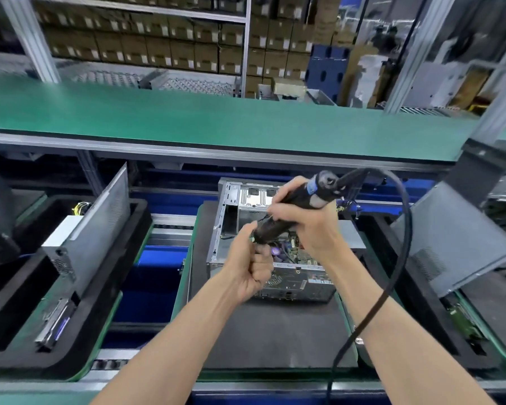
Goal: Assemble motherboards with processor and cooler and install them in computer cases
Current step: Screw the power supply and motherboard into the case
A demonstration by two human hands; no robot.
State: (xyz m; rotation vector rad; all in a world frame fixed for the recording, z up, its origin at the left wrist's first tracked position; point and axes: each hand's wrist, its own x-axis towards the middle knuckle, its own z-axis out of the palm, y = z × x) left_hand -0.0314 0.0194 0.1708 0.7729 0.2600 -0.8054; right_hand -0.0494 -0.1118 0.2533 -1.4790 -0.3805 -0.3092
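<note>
At the nose of the electric screwdriver (287, 211), your left hand (253, 266) was curled tight, fingers bunched together near the tip; probably pinching a screw or steadying the bit, but the tip itself was hidden, so can't tell which. Your right hand (301, 220) had its fingers wrapped around the driver's black barrel, holding it tilted, nose down-left, cord end up-right. That split looks deliberate: right for aim and trigger, left for keeping the tip from wandering.

Below both hands lay the computer case (234, 223), on its side w/ the open face up, on a black foam pad (263, 325). The motherboard (295, 276) sat inside already, rear ports toward you, so I'd judge you were at the screw-down step. No cooler or processor could be made out; your hands covered the board's middle.

The driver's black cable (398, 252) looped out right and came down past your right forearm, close enough to drag or snag. A loose grey side panel (450, 241) leaned just right of the pad. Another case (94, 223) stood in the left tray, well apart. The green conveyor belt (216, 121) ran across behind.
</note>
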